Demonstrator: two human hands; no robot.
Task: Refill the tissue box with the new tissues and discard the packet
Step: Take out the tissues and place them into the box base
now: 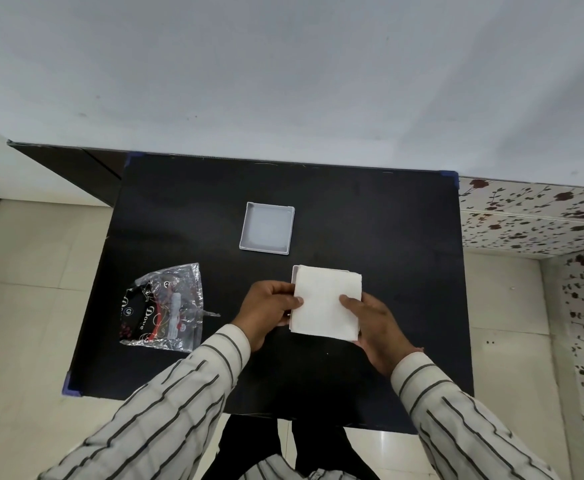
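Observation:
A stack of white tissues (pixel 325 303) sits over a white tissue box (pixel 294 271), of which only the far-left rim shows. My left hand (pixel 266 310) grips the stack's left side, thumb on top. My right hand (pixel 373 323) holds the right side, thumb pressing the top. The box's grey-white lid (pixel 267 227) lies open side up farther back on the black table (pixel 370 216). The torn clear plastic packet (pixel 166 306) with black and red print lies flat at the left.
The table has blue corner guards (pixel 451 174) and stands against a pale wall. Light floor tiles lie on both sides. A floral-patterned surface (pixel 540 220) is at the right.

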